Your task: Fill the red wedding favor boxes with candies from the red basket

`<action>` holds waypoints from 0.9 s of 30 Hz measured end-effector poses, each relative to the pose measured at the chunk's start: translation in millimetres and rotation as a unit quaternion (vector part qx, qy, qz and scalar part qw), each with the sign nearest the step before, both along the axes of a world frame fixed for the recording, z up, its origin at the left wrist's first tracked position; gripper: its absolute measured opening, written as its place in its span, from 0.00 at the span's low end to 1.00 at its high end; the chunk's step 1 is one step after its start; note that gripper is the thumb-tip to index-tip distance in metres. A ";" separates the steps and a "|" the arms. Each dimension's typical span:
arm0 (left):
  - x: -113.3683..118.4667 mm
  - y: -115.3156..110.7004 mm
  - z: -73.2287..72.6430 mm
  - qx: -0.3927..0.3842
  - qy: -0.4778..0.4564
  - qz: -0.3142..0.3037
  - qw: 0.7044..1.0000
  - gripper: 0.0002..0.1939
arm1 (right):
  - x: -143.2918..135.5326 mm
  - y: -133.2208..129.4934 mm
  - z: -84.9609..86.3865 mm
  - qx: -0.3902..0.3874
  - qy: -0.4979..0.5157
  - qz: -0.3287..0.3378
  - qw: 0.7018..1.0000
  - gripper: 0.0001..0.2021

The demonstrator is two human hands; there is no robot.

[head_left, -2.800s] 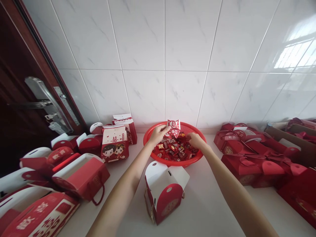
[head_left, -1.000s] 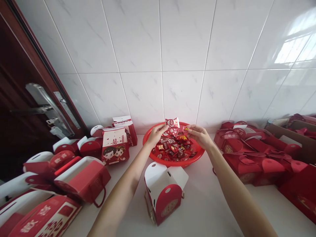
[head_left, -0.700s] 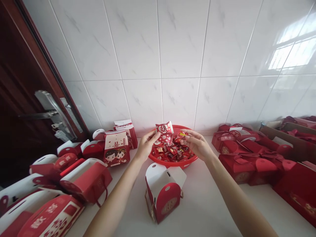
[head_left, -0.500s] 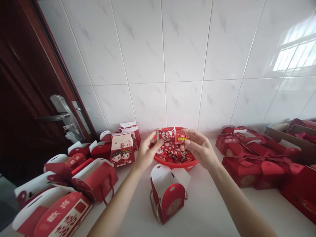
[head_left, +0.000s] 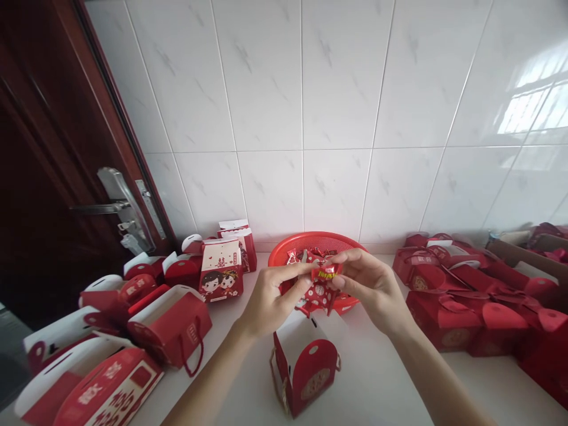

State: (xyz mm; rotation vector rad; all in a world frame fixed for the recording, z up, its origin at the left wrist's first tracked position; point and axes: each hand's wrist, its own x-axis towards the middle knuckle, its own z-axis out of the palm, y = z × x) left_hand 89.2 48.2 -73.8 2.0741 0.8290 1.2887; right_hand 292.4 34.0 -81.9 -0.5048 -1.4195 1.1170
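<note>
My left hand (head_left: 275, 299) is closed on a red packet with white dots (head_left: 318, 294). A small wrapped candy with yellow lettering (head_left: 326, 273) lies in front of the packet, pinched by my right hand (head_left: 375, 290); my left fingertips reach its near edge. Behind them stands a red plastic basket (head_left: 284, 251) with wrapped sweets in it, partly hidden by my hands. Just below my hands, an open red gift box (head_left: 310, 373) with rope handles sits on the white surface, its flaps raised.
Several open red boxes (head_left: 173, 325) crowd the left side, beside a box with two cartoon figures (head_left: 220, 284). Closed red boxes (head_left: 444, 319) are grouped on the right, with a brown carton (head_left: 510, 254) behind. A tiled wall (head_left: 337, 106) borders the back; a dark door (head_left: 48, 148) is at left.
Both hands have come down and nearer to the open box, with the packet and candy. The candy has shifted from beside the packet to in front of it.
</note>
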 end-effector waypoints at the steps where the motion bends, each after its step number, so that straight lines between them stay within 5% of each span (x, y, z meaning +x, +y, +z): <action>1: -0.8 -0.1 0.0 -0.007 -0.003 0.002 1.000 0.15 | -0.2 -0.7 0.4 0.013 -0.007 -0.004 1.000 0.08; 8: -6.1 0.3 1.9 -0.062 -0.016 -0.011 0.998 0.14 | 0.9 -5.8 6.0 0.110 -0.042 -0.054 0.992 0.04; 15: -7.9 0.5 5.1 -0.109 -0.007 -0.038 0.993 0.14 | 2.3 -4.3 3.2 0.166 -0.076 -0.090 0.979 0.10; 27: -8.8 2.0 1.7 -0.084 -0.004 -0.074 0.994 0.14 | 5.2 -3.1 2.0 0.193 -0.117 -0.092 0.970 0.17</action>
